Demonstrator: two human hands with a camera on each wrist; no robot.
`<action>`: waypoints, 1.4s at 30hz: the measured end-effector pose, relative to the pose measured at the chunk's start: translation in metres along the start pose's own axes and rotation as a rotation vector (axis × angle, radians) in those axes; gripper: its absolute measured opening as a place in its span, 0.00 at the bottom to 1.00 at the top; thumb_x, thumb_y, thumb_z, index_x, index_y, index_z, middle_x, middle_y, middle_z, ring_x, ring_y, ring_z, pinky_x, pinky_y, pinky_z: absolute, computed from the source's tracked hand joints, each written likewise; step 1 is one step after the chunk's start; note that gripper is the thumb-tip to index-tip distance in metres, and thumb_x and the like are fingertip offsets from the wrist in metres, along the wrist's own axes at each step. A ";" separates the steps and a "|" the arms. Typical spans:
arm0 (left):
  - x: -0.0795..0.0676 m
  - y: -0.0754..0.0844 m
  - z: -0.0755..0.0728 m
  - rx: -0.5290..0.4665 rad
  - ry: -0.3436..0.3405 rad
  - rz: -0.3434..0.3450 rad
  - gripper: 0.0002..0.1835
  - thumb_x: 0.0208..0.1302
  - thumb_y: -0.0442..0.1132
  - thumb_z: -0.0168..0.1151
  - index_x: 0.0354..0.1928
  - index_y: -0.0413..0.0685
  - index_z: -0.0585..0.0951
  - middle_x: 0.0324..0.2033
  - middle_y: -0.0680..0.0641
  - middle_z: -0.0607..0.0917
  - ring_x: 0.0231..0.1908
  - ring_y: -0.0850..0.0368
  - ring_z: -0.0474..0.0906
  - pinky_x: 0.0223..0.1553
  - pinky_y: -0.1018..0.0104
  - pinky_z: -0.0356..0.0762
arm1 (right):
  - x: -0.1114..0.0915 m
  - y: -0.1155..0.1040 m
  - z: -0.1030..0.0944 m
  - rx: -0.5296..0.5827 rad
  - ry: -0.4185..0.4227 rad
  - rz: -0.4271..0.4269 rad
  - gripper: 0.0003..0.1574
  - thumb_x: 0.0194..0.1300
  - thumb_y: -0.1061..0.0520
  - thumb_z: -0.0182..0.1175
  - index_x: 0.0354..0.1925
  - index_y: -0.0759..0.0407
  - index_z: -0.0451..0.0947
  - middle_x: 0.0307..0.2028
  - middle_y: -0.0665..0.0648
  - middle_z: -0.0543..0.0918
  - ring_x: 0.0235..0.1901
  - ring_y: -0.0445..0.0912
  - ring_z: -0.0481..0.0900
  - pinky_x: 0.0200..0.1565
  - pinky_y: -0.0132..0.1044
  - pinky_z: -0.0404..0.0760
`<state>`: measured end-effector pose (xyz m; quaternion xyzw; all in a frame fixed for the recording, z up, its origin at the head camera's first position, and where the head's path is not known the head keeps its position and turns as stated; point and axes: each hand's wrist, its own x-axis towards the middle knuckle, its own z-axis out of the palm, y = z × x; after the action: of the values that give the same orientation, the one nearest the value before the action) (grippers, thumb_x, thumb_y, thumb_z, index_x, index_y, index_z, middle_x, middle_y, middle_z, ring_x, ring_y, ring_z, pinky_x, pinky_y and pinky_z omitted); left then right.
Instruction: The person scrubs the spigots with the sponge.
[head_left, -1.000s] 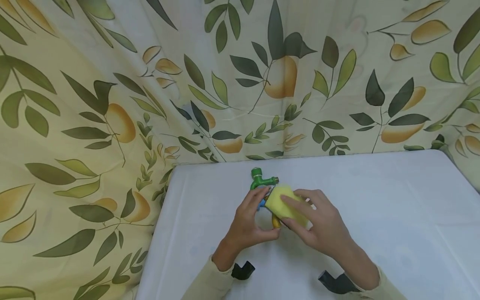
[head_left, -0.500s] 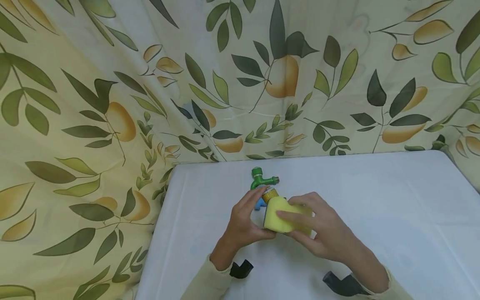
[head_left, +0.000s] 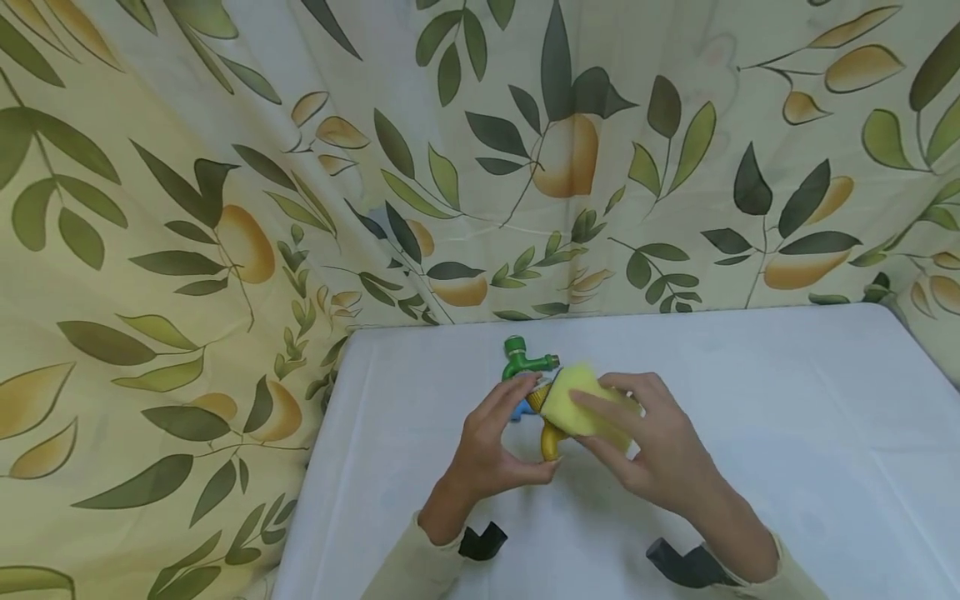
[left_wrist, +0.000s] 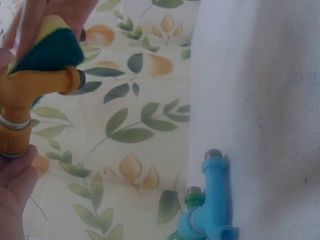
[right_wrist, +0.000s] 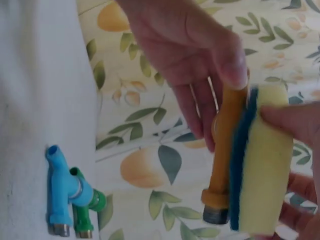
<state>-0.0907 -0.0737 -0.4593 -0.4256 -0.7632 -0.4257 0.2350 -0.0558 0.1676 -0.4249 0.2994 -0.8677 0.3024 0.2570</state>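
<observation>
My left hand [head_left: 487, 446] grips a yellow-orange plastic tap [left_wrist: 40, 87] between fingertips and thumb, raised off the table. In my right hand [head_left: 663, 454] is a sponge [head_left: 581, 404], yellow with a dark green-blue scouring layer. The right wrist view shows that scouring side of the sponge [right_wrist: 267, 160] lying against the tap's body [right_wrist: 225, 150]. From the head, the sponge covers much of the tap; its ribbed collar and curved spout [head_left: 552, 440] still show.
Behind the left hand, a green tap [head_left: 525, 362] and a blue tap [left_wrist: 216, 192] lie side by side on the white-covered table [head_left: 750, 400]. A leaf-patterned curtain [head_left: 480, 167] hangs along the back and left. Dark wrist-camera mounts [head_left: 483, 542] sit at the wrists.
The sponge moved toward me along the tap, baring its ribbed collar, then back up and slightly right, showing the spout again. My left hand keeps its hold with little movement.
</observation>
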 end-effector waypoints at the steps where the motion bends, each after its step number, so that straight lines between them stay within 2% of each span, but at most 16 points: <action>1: 0.000 0.001 0.000 -0.004 -0.003 0.002 0.54 0.37 0.40 0.83 0.70 0.32 0.69 0.62 0.37 0.78 0.60 0.48 0.80 0.61 0.64 0.80 | 0.000 0.000 0.000 0.005 -0.007 -0.004 0.30 0.72 0.29 0.53 0.59 0.42 0.84 0.54 0.56 0.81 0.52 0.48 0.74 0.50 0.32 0.75; 6: 0.001 0.003 0.004 -0.030 -0.029 0.019 0.54 0.38 0.40 0.82 0.71 0.33 0.68 0.63 0.38 0.77 0.60 0.50 0.79 0.61 0.66 0.80 | 0.003 0.000 0.000 -0.005 0.026 0.010 0.30 0.73 0.31 0.54 0.59 0.44 0.84 0.53 0.57 0.81 0.51 0.48 0.74 0.47 0.36 0.75; 10: 0.001 0.005 0.005 -0.016 -0.034 0.019 0.54 0.39 0.41 0.81 0.71 0.34 0.68 0.63 0.39 0.77 0.61 0.51 0.79 0.62 0.66 0.79 | 0.001 0.000 -0.003 0.009 -0.027 -0.003 0.28 0.71 0.31 0.56 0.59 0.42 0.84 0.54 0.55 0.81 0.52 0.47 0.74 0.46 0.37 0.78; 12: 0.001 0.005 0.005 -0.014 -0.019 0.014 0.53 0.38 0.41 0.82 0.70 0.34 0.69 0.62 0.39 0.78 0.61 0.51 0.79 0.62 0.66 0.79 | -0.001 0.002 -0.004 0.004 -0.036 0.006 0.27 0.69 0.33 0.61 0.59 0.42 0.84 0.54 0.55 0.81 0.52 0.47 0.74 0.46 0.35 0.77; 14: 0.000 0.005 0.004 -0.023 0.000 0.012 0.53 0.37 0.41 0.83 0.69 0.33 0.69 0.62 0.37 0.79 0.60 0.50 0.80 0.61 0.65 0.80 | -0.003 0.004 -0.006 -0.014 -0.008 0.044 0.27 0.67 0.35 0.65 0.59 0.44 0.84 0.53 0.55 0.81 0.50 0.46 0.73 0.46 0.34 0.75; 18: 0.000 0.005 0.003 -0.033 0.039 0.018 0.54 0.34 0.40 0.84 0.68 0.32 0.70 0.61 0.34 0.79 0.58 0.48 0.81 0.59 0.63 0.81 | -0.011 0.007 -0.008 -0.050 0.012 0.093 0.28 0.67 0.34 0.64 0.57 0.45 0.85 0.51 0.56 0.80 0.47 0.45 0.72 0.44 0.30 0.72; 23: 0.001 0.004 0.001 -0.033 0.063 0.011 0.54 0.33 0.40 0.84 0.68 0.32 0.70 0.61 0.35 0.79 0.57 0.48 0.81 0.59 0.63 0.82 | -0.015 0.013 -0.009 -0.073 0.043 0.164 0.30 0.56 0.46 0.75 0.58 0.46 0.84 0.51 0.57 0.80 0.48 0.46 0.72 0.42 0.28 0.73; 26: 0.001 0.003 0.002 -0.039 0.073 0.013 0.55 0.31 0.39 0.85 0.68 0.31 0.70 0.61 0.35 0.79 0.57 0.48 0.81 0.58 0.63 0.82 | -0.016 0.013 -0.008 -0.039 0.046 0.142 0.32 0.53 0.48 0.77 0.58 0.46 0.84 0.50 0.56 0.80 0.48 0.45 0.72 0.43 0.27 0.72; 29: 0.002 0.003 0.004 -0.048 0.069 0.020 0.55 0.32 0.39 0.84 0.68 0.31 0.70 0.62 0.35 0.78 0.57 0.47 0.81 0.59 0.62 0.82 | -0.015 0.011 -0.006 0.003 0.033 0.117 0.28 0.58 0.44 0.74 0.57 0.46 0.85 0.51 0.55 0.80 0.49 0.45 0.71 0.46 0.29 0.71; 32: 0.002 0.003 0.006 -0.051 0.057 0.037 0.53 0.34 0.40 0.83 0.68 0.30 0.70 0.62 0.35 0.78 0.59 0.47 0.80 0.60 0.62 0.81 | -0.011 0.009 -0.002 0.014 0.080 0.113 0.27 0.65 0.39 0.68 0.58 0.47 0.85 0.52 0.57 0.80 0.50 0.47 0.72 0.47 0.30 0.70; 35: 0.003 0.003 0.008 -0.045 0.043 0.056 0.53 0.35 0.39 0.82 0.67 0.29 0.70 0.61 0.34 0.78 0.59 0.47 0.80 0.60 0.62 0.81 | -0.007 0.006 0.002 0.044 0.099 0.030 0.28 0.71 0.33 0.59 0.57 0.47 0.85 0.51 0.58 0.81 0.50 0.48 0.73 0.46 0.30 0.70; 37: 0.004 0.003 0.008 -0.039 0.035 0.064 0.53 0.35 0.39 0.82 0.68 0.29 0.70 0.61 0.35 0.79 0.58 0.48 0.80 0.60 0.63 0.81 | -0.004 0.004 0.003 0.054 0.098 -0.008 0.29 0.72 0.31 0.56 0.57 0.47 0.85 0.51 0.57 0.81 0.49 0.48 0.74 0.47 0.30 0.71; 42: 0.005 0.003 0.008 -0.045 -0.023 0.049 0.53 0.38 0.40 0.80 0.70 0.33 0.69 0.62 0.38 0.77 0.59 0.51 0.80 0.60 0.66 0.80 | 0.000 0.004 0.003 0.037 0.101 0.008 0.30 0.72 0.31 0.55 0.58 0.46 0.85 0.51 0.57 0.81 0.49 0.48 0.73 0.47 0.30 0.71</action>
<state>-0.0907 -0.0638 -0.4580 -0.4541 -0.7453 -0.4321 0.2271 -0.0596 0.1681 -0.4288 0.2849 -0.8490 0.3340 0.2939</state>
